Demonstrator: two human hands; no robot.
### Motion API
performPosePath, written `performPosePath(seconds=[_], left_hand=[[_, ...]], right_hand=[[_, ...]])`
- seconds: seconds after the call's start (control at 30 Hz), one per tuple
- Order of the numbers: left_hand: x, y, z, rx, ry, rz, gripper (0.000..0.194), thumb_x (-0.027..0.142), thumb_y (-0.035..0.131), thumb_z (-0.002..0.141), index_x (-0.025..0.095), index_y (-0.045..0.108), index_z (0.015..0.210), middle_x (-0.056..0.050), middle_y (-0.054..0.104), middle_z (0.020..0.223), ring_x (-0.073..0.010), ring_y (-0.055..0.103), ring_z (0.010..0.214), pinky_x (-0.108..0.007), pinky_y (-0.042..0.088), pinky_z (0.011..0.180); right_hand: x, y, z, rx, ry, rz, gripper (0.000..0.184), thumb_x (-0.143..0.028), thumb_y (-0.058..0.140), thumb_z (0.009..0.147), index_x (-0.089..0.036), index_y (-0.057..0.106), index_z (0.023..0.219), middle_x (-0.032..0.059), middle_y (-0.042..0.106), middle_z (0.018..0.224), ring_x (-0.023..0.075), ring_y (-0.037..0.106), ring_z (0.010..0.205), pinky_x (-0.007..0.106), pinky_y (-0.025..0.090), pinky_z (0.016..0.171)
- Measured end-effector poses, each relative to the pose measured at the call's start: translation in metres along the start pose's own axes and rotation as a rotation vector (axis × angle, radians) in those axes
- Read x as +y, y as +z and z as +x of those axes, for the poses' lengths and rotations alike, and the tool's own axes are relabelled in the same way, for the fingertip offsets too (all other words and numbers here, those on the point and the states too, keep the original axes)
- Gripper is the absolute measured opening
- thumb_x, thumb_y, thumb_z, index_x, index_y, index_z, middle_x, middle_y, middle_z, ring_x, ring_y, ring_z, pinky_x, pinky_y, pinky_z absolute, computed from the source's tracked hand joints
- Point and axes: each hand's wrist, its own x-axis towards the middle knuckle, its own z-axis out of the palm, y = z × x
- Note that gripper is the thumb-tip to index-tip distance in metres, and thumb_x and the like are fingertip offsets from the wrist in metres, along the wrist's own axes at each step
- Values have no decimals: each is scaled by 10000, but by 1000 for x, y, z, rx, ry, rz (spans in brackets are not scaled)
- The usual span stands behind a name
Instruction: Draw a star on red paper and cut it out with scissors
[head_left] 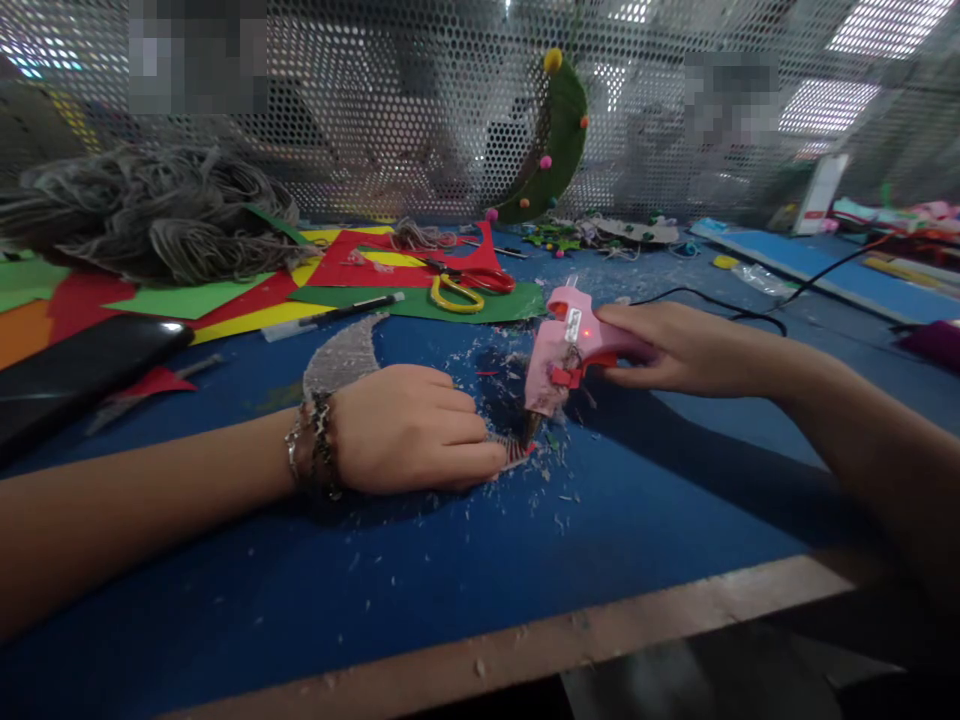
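Observation:
A pink hot glue gun (559,350) is gripped by its handle in my right hand (675,348), its nozzle pointing down at a small red tip. That tip is the end of a grey yarn-wrapped crescent (341,358). My left hand (416,428) lies across the crescent's middle with fingers curled, holding it on the table and hiding much of it. Grey yarn strands and a bit of red show past the fingertips, right at the nozzle. Fuzzy lint clings to the gun's front.
Lint covers the blue table (480,560). Scissors (469,285) and a pen (337,312) lie on coloured felt sheets (247,300). Grey yarn (150,215) is heaped at back left, near a black phone-like object (82,370). A green crescent (566,130) hangs against a perforated metal screen (420,110). A black cord (690,290) trails right.

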Motion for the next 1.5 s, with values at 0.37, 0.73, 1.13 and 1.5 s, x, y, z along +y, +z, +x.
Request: performPosePath(seconds=[0.37, 0.73, 1.13, 1.5], left_hand=[[1, -3, 1, -34, -16, 3, 320, 212, 313, 914, 186, 586, 750, 16, 554, 570, -110, 445, 514, -265, 287, 512], [2, -2, 1, -23, -24, -3, 330, 212, 312, 914, 184, 593, 742, 8, 562, 576, -110, 449, 519, -264, 283, 516], [2, -5, 0, -54, -47, -20, 337, 223, 263, 929, 185, 583, 832, 12, 571, 613, -107, 461, 552, -259, 286, 539], [2, -1, 6, 156, -222, 168, 429, 196, 213, 917, 184, 601, 734, 7, 506, 577, -117, 397, 476, -259, 208, 438]], right_hand=[[-2, -2, 0, -28, 17, 9, 273, -393, 463, 783, -198, 316, 660, -27, 384, 567, 98, 320, 496, 241, 245, 499], [-3, -2, 1, -47, 22, 38, 281, -399, 458, 774, -199, 311, 643, -25, 394, 560, 103, 334, 495, 243, 251, 505], [9, -2, 1, 81, 45, 12, 315, -445, 456, 739, -209, 284, 620, -26, 376, 537, 102, 312, 462, 249, 237, 472], [68, -1, -6, 221, 500, -164, 313, -408, 584, 653, -191, 371, 582, -6, 420, 540, 102, 378, 484, 246, 264, 490]])
